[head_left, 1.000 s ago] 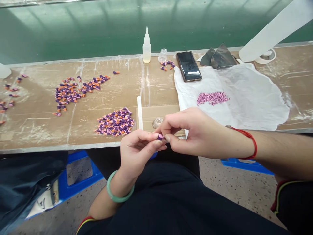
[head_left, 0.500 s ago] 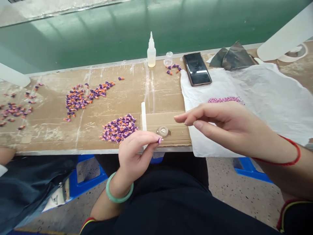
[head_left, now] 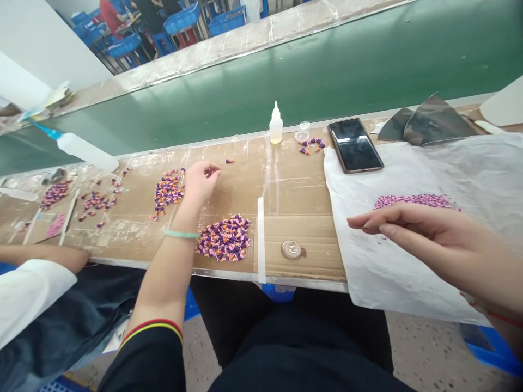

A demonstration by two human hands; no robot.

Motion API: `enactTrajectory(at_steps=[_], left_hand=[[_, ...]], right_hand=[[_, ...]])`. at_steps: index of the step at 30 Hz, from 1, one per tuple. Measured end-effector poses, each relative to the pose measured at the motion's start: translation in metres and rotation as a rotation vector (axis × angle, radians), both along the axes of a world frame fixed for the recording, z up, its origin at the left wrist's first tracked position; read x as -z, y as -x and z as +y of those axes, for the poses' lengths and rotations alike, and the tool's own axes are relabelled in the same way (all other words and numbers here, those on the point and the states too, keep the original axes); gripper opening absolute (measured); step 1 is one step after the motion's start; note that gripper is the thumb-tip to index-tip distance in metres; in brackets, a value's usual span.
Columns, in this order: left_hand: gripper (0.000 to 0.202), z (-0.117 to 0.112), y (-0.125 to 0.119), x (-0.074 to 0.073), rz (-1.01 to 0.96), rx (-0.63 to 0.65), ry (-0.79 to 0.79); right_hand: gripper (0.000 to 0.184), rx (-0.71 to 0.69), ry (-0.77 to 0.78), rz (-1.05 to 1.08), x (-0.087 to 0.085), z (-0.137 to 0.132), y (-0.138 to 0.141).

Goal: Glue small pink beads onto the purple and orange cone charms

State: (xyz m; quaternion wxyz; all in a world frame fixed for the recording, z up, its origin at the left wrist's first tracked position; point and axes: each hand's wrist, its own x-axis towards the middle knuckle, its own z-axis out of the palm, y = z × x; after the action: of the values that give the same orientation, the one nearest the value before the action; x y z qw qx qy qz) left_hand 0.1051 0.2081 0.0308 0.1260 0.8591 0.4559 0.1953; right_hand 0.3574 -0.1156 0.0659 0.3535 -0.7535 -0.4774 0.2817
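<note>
Two hands: left hand (head_left: 200, 182) curled, grip unclear, beside purple-orange pieces (head_left: 169, 190), light and small, pinch singly; right hand (head_left: 433, 245) open over paper (head_left: 392, 272).

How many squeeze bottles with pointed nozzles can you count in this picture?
2. A small translucent squeeze bottle stands upright near the far edge of the cardboard-covered bench; a larger white bottle with a blue nozzle lies tilted at the far left. Others may be hidden.

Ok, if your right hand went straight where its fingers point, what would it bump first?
Your right hand would probably reach the narrow white strip lying on the cardboard first, though its height is hard to judge, so it might pass over.
</note>
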Motion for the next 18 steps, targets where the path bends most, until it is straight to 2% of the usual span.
enactTrajectory(at_steps=[4,8,13,16,18], left_hand=[[0.025,0.039,-0.039,0.007,0.096,0.102,-0.023],[0.017,0.052,-0.058,0.008,0.223,0.139,0.016],[0.003,0.040,-0.061,-0.002,0.307,0.130,0.058],[0.015,0.027,-0.055,-0.011,0.300,0.168,0.042],[0.015,0.016,-0.047,-0.017,0.255,0.106,0.000]], right_hand=[[0.027,0.011,-0.005,0.028,0.001,-0.004,-0.003],[0.024,0.093,-0.026,0.065,-0.003,-0.015,-0.010],[0.018,0.195,-0.169,0.153,0.001,-0.029,-0.019],[0.016,0.216,-0.211,0.139,0.010,-0.034,-0.026],[0.014,0.187,-0.178,0.064,0.019,-0.037,-0.031]])
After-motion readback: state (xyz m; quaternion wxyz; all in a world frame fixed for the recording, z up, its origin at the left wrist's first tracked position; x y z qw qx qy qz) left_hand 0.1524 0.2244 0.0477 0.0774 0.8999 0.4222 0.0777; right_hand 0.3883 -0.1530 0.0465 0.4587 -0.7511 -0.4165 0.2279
